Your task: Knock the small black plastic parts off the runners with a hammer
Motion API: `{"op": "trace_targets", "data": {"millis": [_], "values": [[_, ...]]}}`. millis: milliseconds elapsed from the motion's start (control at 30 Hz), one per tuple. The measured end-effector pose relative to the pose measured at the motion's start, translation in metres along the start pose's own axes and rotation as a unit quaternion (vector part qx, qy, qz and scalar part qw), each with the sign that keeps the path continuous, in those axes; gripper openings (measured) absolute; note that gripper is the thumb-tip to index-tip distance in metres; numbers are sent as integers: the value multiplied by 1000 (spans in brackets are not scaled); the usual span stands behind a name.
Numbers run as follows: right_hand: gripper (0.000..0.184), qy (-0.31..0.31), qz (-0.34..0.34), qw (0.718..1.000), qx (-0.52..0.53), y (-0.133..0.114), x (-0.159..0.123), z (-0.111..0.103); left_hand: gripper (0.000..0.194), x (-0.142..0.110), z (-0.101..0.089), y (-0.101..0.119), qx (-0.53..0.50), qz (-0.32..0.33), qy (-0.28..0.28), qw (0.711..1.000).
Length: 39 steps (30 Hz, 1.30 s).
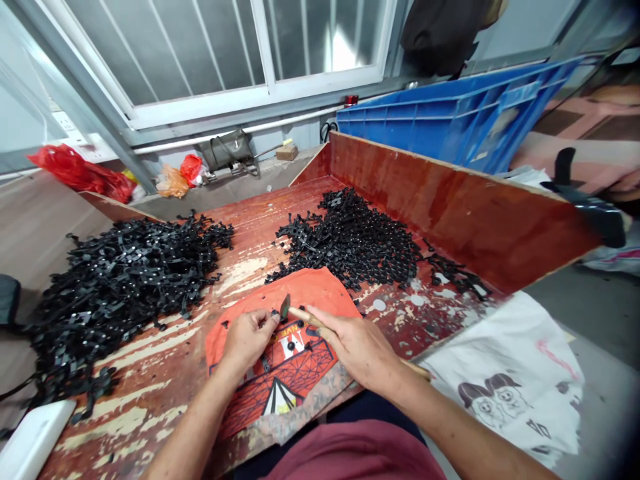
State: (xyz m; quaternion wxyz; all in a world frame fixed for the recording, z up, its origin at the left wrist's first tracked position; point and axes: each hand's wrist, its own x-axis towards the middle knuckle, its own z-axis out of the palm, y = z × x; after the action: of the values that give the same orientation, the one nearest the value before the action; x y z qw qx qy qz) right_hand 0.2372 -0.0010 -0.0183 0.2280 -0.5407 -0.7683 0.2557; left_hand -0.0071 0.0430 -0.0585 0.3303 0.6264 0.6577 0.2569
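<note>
My right hand [363, 347] is closed around the long wooden handle [309, 316] of a small knife. Its short dark blade [285, 306] points up and to the left. Close beside the blade, the thumb and fingers of my left hand [253, 337] pinch a small black plastic part [275, 314], mostly covered by the fingertips. Whether blade and part touch, I cannot tell. Both hands are above an orange printed cloth [320, 287] spread at the table's front edge. A few loose black bits [291, 346] lie on the cloth.
A large heap of black plastic parts [135, 267] covers the left, and another black pile [355, 240] lies beyond the cloth. A red wooden board [450, 200] walls the right side, with a blue crate [410, 123] behind it. A white bag [505, 360] hangs at right.
</note>
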Motion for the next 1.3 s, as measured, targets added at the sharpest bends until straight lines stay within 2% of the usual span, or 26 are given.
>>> {"op": "trace_targets", "data": {"millis": [133,267,333,500,600,733,867,967,1067,1133,1233,1300], "values": [[48,29,-16,999,6,0,1,0,39,0,-3,2,26,-5,-16,1000],[47,-26,5,996,-90,-3,1,1,42,-2,-10,9,51,15,-41,998],[49,-35,8,993,-110,-2,2,2,43,-3,-12,12,80,36,-49,995],[48,-18,-17,998,-53,-2,2,-5,42,-4,-12,11,131,56,-38,989],[50,4,-25,999,-36,-5,1,-6,43,-3,-11,8,134,63,-34,988],[46,-37,-10,994,-107,-8,0,-1,40,-4,-12,7,142,61,-41,987],[48,-17,-11,995,-101,-9,2,3,40,-5,-11,9,133,64,-40,988],[46,-34,3,991,-130,-9,5,4,40,-4,-10,9,120,59,-41,990],[48,-43,-1,990,-132,-8,10,4,31,-6,-16,10,78,44,-41,995],[48,-45,-3,991,-128,-6,13,2,25,-10,-25,12,31,48,-65,996],[47,-46,-3,992,-120,-2,18,2,39,-18,-41,16,-10,80,-191,978],[47,-48,-2,992,-113,0,20,3,36,-23,-47,20,22,99,-261,960]]}}
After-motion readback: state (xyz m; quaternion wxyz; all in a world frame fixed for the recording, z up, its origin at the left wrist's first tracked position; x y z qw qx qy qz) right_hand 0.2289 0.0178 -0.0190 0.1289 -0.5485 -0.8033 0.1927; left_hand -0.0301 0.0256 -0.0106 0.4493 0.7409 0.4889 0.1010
